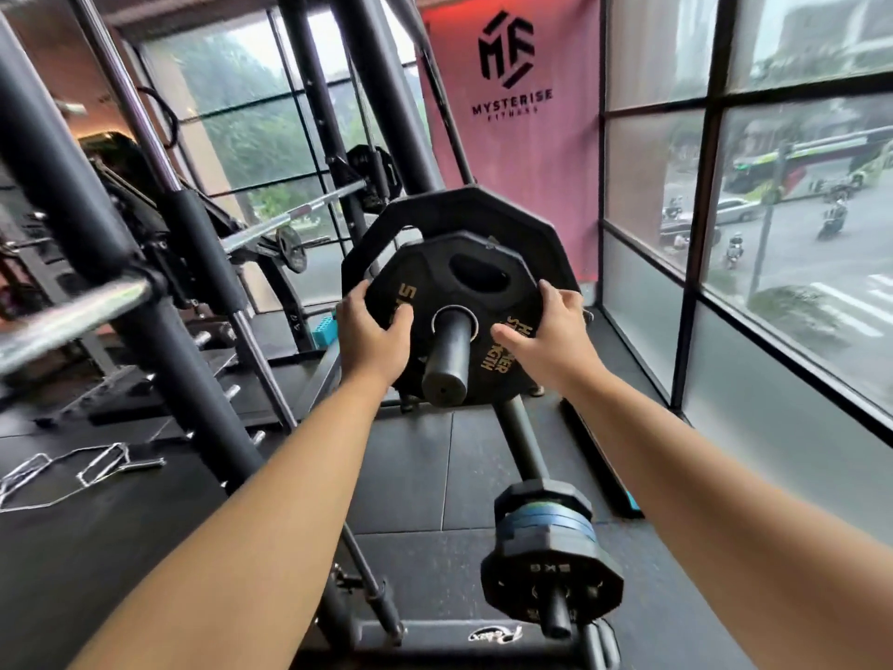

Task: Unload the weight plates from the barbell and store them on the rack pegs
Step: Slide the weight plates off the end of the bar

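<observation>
Unloading looks barely begun at this end. The black sleeve (pixel 447 360) points toward the camera, and the small plate (pixel 435 282), gold-lettered with a "5", is threaded on it with a good length of bare sleeve in front. Directly behind the small plate, on the same sleeve, sits the large plate (pixel 464 210), its rim showing all round. Judgement: the small plate has yet to slide off and be carried to a peg, and the large plate follows, so at least two remain here. Below the sleeve and nearer the camera, a low stack (pixel 546 522) of blue and black plates sits on a second dark bar (pixel 524 442) close to the floor mat (pixel 410 476). I cannot tell whether that is a storage peg already filled or another loaded bar. Left hand (pixel 372 333), left of the sleeve: fingers curled over the small plate's left edge, thumb laid on its face, gripping the rim. Right hand (pixel 551 331), right of the sleeve: fingers hooked over the right edge, thumb across the lettering, gripping likewise. Both hands are closed round the same plate, one on each side of the sleeve. How hard they grip cannot be read. The plate looks square on the sleeve, not tilted. Windows (pixel 773 234) stand to the right of the sleeve.
</observation>
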